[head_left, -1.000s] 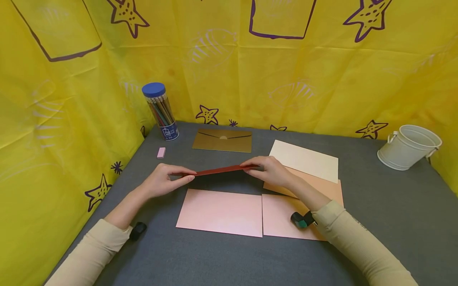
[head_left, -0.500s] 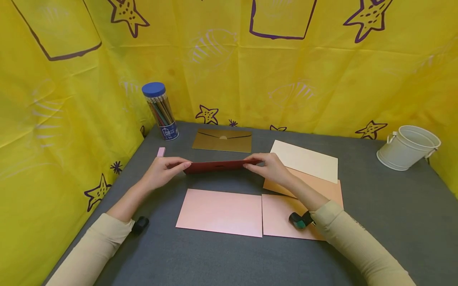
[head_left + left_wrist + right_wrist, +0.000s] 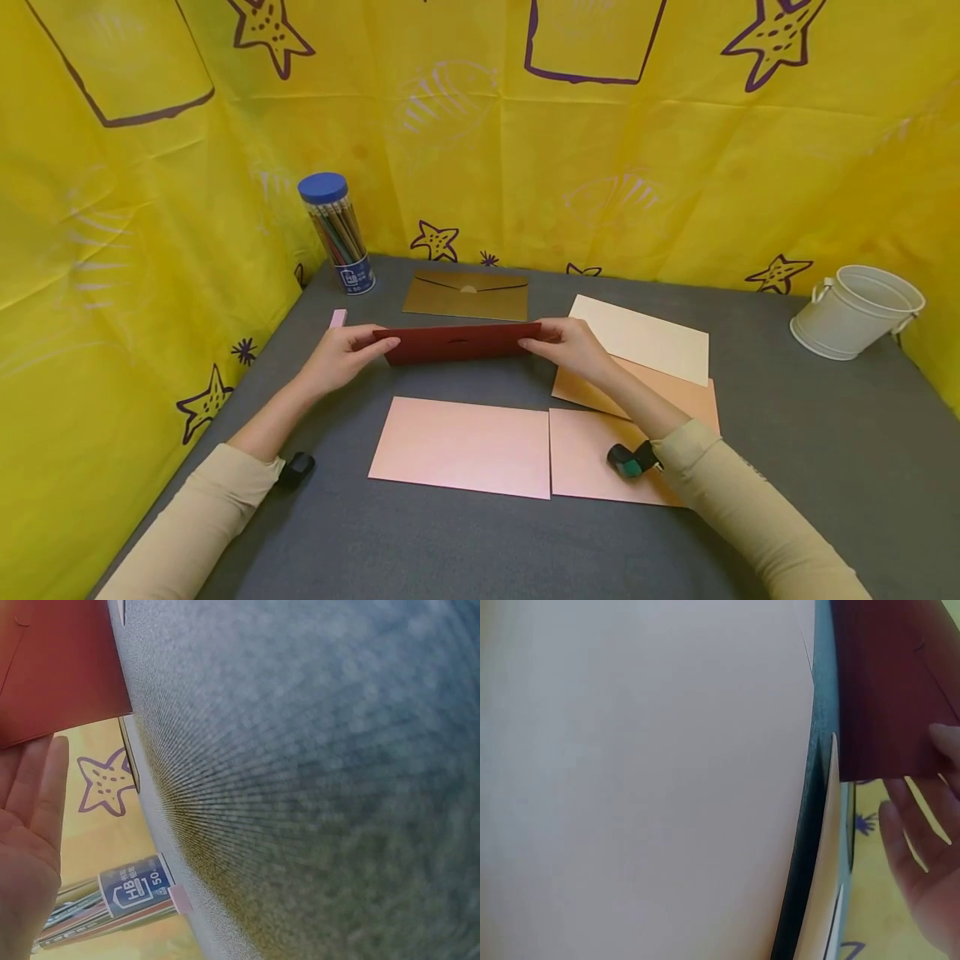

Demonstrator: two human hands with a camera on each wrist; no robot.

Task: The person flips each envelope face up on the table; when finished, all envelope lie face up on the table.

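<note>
A dark red envelope (image 3: 457,343) is held up over the table, tilted so its flap side faces me. My left hand (image 3: 337,360) pinches its left end with the thumb in front, and my right hand (image 3: 576,348) pinches the right end the same way. Both wrist views show the envelope's corners, red (image 3: 64,667) at the left and darker maroon (image 3: 885,697) at the right. Nearer me, two pink envelopes (image 3: 461,446) lie side by side. Behind the red one, a gold envelope (image 3: 465,296) rests with its flap up.
Under my right forearm are an orange envelope (image 3: 671,392) and a cream one (image 3: 645,333) overlapping it. A blue-lidded pencil tub (image 3: 337,233) stands at the back left, near a partly hidden pink eraser (image 3: 339,317). A white bucket (image 3: 855,317) stands far right.
The red envelope has turned from nearly edge-on to showing its flap side, its upper edge rising. My left hand has shifted slightly back and left; my right hand has risen a little.
</note>
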